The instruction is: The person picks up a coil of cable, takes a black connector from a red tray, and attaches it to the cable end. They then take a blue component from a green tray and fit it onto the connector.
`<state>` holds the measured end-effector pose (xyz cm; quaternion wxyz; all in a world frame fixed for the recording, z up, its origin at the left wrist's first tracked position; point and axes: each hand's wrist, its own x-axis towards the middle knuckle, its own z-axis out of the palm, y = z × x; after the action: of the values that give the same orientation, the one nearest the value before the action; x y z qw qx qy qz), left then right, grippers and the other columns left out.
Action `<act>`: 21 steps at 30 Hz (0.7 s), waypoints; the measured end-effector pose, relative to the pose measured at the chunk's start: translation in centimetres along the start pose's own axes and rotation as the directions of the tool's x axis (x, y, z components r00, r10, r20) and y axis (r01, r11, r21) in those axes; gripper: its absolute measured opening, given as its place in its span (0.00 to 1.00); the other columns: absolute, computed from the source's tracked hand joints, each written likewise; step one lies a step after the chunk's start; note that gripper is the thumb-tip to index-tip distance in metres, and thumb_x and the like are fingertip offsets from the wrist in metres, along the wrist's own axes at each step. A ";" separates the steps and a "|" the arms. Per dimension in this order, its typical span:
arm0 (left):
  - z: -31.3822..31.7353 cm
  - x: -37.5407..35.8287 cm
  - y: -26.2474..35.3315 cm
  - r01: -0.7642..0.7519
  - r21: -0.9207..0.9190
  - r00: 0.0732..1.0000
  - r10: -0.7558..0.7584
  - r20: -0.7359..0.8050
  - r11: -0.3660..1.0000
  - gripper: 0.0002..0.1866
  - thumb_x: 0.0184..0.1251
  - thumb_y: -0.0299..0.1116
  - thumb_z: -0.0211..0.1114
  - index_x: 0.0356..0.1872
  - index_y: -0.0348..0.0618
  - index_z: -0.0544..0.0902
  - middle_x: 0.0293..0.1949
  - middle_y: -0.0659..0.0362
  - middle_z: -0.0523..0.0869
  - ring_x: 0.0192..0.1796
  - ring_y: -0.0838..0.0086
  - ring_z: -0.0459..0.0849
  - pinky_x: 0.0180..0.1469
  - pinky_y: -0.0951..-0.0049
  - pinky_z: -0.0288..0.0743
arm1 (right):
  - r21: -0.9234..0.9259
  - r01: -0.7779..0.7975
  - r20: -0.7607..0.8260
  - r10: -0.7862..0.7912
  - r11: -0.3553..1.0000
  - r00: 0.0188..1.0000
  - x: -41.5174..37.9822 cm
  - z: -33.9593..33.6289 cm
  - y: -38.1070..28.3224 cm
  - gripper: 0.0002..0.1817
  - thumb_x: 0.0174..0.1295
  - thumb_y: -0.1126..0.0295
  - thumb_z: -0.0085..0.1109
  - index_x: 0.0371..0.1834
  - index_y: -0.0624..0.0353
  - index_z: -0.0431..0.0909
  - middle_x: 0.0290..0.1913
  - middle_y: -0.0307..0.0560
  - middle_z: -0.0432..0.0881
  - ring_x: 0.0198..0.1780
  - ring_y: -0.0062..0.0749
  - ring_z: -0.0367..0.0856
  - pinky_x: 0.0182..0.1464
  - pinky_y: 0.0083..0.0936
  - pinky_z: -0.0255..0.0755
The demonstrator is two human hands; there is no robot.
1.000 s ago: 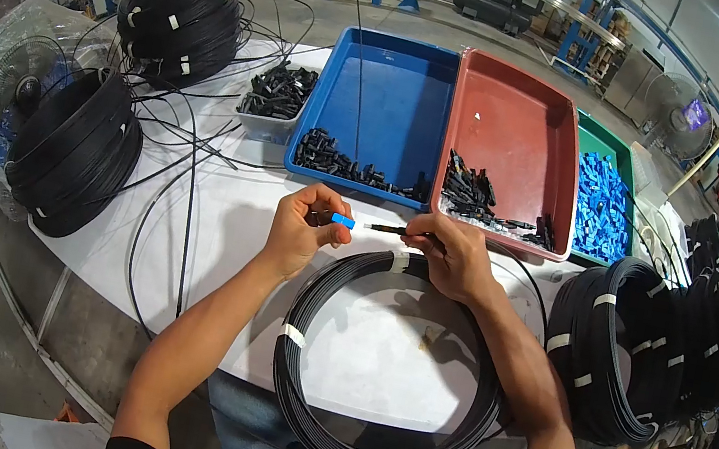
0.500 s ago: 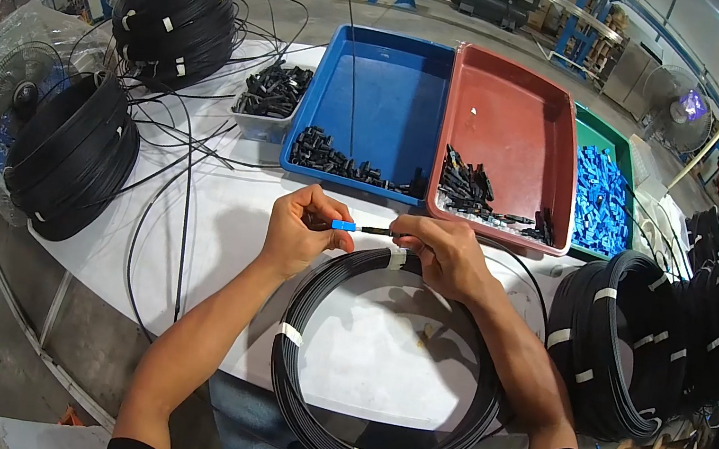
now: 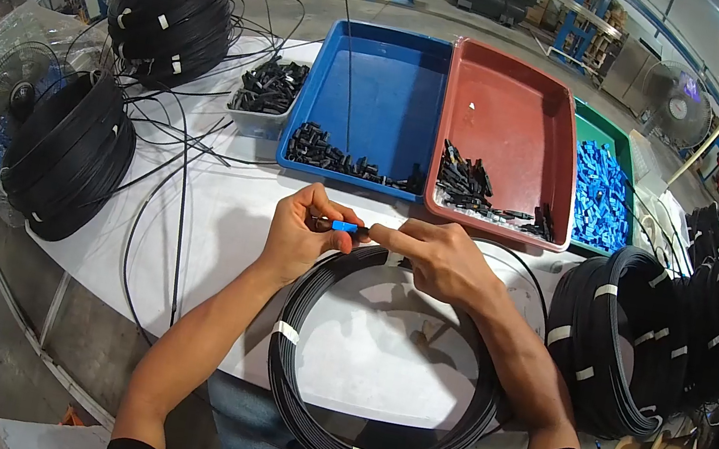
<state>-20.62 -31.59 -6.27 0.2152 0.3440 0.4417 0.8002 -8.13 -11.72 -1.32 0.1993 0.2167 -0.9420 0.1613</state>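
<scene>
My left hand (image 3: 302,232) is closed in a pinch on a small blue fibre-optic connector housing (image 3: 343,228). My right hand (image 3: 442,260) meets its right end, index finger stretched along it and the other fingers curled. A dark connector end shows only as a sliver between the fingertips and the blue piece; the right thumb is hidden. Below both hands lies a coil of black cable (image 3: 283,375), bound with white tape, resting on the table edge and over my lap.
A blue tray (image 3: 375,83) and a red tray (image 3: 515,108) hold black parts. Blue housings fill a green tray (image 3: 626,156). Left of these stands a tub of black parts (image 3: 270,86). More cable coils (image 3: 68,159) stand at left, others (image 3: 618,342) at right. Loose cables cross the white tabletop (image 3: 219,200).
My right hand has moved left, closing the gap to the blue housing. The pale and black piece seen between the hands is now mostly hidden. My left hand has barely moved.
</scene>
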 end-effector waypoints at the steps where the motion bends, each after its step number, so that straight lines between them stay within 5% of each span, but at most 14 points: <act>1: 0.1 -0.1 0.2 0.005 0.026 1.000 -0.005 0.001 1.000 0.21 0.50 0.24 0.81 0.33 0.42 0.72 0.40 0.48 0.88 0.40 0.68 0.91 0.46 0.69 0.91 | -0.036 -0.015 0.063 0.017 0.999 0.998 0.1 -0.5 -0.5 0.39 0.47 0.80 0.63 0.67 0.38 0.72 0.39 0.50 0.86 0.29 0.49 0.85 0.30 0.40 0.79; 9: 0.1 -0.1 0.1 -0.009 0.107 1.000 0.006 0.027 0.994 0.19 0.53 0.18 0.78 0.33 0.42 0.72 0.39 0.48 0.88 0.39 0.70 0.90 0.45 0.70 0.90 | -0.007 -0.067 0.152 0.067 0.998 0.986 0.2 -0.8 -0.6 0.40 0.44 0.80 0.65 0.65 0.36 0.72 0.38 0.51 0.86 0.28 0.50 0.85 0.28 0.42 0.78; 12: 0.3 0.1 0.7 0.050 -0.016 0.999 -0.049 0.013 0.999 0.18 0.53 0.19 0.78 0.33 0.40 0.73 0.39 0.48 0.88 0.40 0.69 0.90 0.46 0.69 0.90 | 0.101 -0.046 0.078 0.038 0.994 0.996 0.1 -0.4 -0.6 0.33 0.50 0.81 0.65 0.62 0.47 0.69 0.39 0.54 0.87 0.29 0.52 0.86 0.28 0.44 0.77; 14: 0.1 0.1 1.1 0.014 0.148 1.000 -0.012 -0.019 0.989 0.15 0.55 0.15 0.76 0.33 0.37 0.75 0.41 0.46 0.88 0.40 0.69 0.91 0.45 0.72 0.90 | 0.146 -0.157 -0.020 0.162 0.977 0.987 0.2 0.1 -0.6 0.25 0.54 0.89 0.58 0.54 0.63 0.62 0.36 0.58 0.85 0.40 0.56 0.89 0.37 0.44 0.81; 21: 0.3 0.1 1.3 0.031 0.164 0.998 -0.021 -0.062 0.986 0.14 0.54 0.14 0.76 0.34 0.36 0.77 0.40 0.48 0.86 0.38 0.67 0.91 0.42 0.70 0.90 | 0.115 -0.173 -0.041 0.179 0.978 0.983 0.2 0.4 -0.7 0.21 0.57 0.89 0.58 0.50 0.65 0.60 0.34 0.62 0.84 0.40 0.57 0.89 0.40 0.42 0.82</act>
<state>-20.51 -32.03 -5.00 0.1830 0.3307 0.5170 0.7680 -8.13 -12.52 -1.40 0.1956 0.1390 -0.9417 0.2359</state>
